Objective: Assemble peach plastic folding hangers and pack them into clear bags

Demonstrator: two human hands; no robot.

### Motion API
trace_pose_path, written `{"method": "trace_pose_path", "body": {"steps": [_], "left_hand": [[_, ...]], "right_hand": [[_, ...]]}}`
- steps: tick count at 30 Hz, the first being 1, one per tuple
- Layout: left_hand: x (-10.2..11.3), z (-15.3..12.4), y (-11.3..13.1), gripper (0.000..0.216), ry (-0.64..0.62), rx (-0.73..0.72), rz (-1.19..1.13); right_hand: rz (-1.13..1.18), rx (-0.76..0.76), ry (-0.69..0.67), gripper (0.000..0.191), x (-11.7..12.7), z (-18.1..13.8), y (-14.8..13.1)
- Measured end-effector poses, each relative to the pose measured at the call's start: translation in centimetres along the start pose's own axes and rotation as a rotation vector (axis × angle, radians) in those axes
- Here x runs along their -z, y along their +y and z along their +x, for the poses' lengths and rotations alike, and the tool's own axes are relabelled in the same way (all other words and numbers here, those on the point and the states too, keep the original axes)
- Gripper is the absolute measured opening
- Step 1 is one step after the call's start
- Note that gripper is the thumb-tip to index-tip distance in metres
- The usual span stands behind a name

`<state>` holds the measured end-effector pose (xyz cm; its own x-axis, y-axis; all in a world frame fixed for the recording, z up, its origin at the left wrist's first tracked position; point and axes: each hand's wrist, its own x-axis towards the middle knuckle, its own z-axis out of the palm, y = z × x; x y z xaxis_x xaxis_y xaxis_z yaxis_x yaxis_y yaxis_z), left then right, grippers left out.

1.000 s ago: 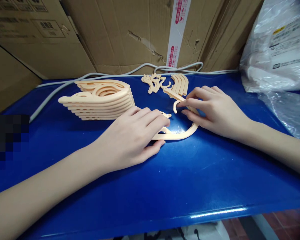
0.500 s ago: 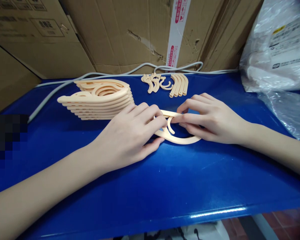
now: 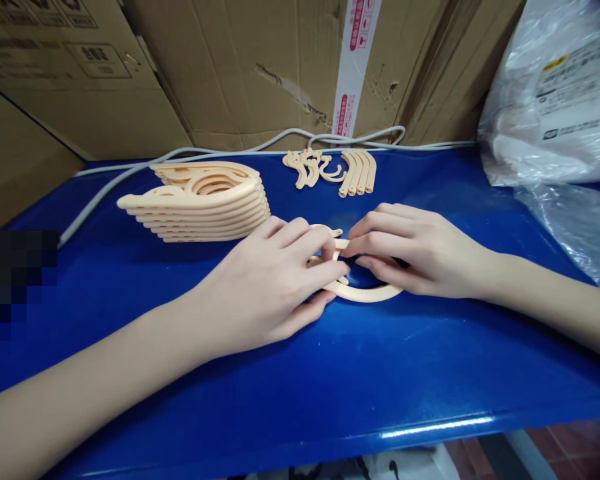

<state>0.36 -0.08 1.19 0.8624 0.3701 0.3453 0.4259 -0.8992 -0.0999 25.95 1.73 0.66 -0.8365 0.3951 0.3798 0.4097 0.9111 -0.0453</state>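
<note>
A peach plastic hanger body [image 3: 367, 292] lies on the blue table [image 3: 330, 373] between my hands. My left hand [image 3: 270, 283] presses on its left part, fingers curled over it. My right hand [image 3: 410, 250] pinches a small peach hook piece against the hanger where my fingertips meet; most of that piece is hidden. Behind my left hand stands a stack of several finished peach hangers [image 3: 200, 200]. Near the back edge lie several loose hook pieces [image 3: 335, 170].
Cardboard boxes [image 3: 260, 67] wall off the back. A grey cable [image 3: 130, 175] runs along the table's rear edge. A crinkled plastic bag [image 3: 555, 100] sits at the right rear. The table's front edge [image 3: 430, 427] is close below.
My right hand carried the hook piece from near the back down to the hanger body. Both hands closed in together and drifted slightly toward me.
</note>
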Motion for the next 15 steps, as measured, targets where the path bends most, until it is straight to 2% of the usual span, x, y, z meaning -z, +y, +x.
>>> {"method": "trace_pose_path", "body": {"steps": [4, 9, 15], "left_hand": [[0.0, -0.1, 0.4, 0.017, -0.014, -0.018, -0.07], [-0.5, -0.3, 0.6, 0.017, -0.005, -0.04, -0.13], [-0.4, -0.1, 1.0, 0.015, -0.013, -0.068, -0.166]], "right_hand": [[0.173, -0.08, -0.007, 0.021, -0.1, 0.2, -0.4], [0.171, -0.114, 0.048, 0.02, -0.4, 0.3, -0.4], [0.206, -0.255, 0.076, 0.033, -1.1, 0.2, 0.3]]}}
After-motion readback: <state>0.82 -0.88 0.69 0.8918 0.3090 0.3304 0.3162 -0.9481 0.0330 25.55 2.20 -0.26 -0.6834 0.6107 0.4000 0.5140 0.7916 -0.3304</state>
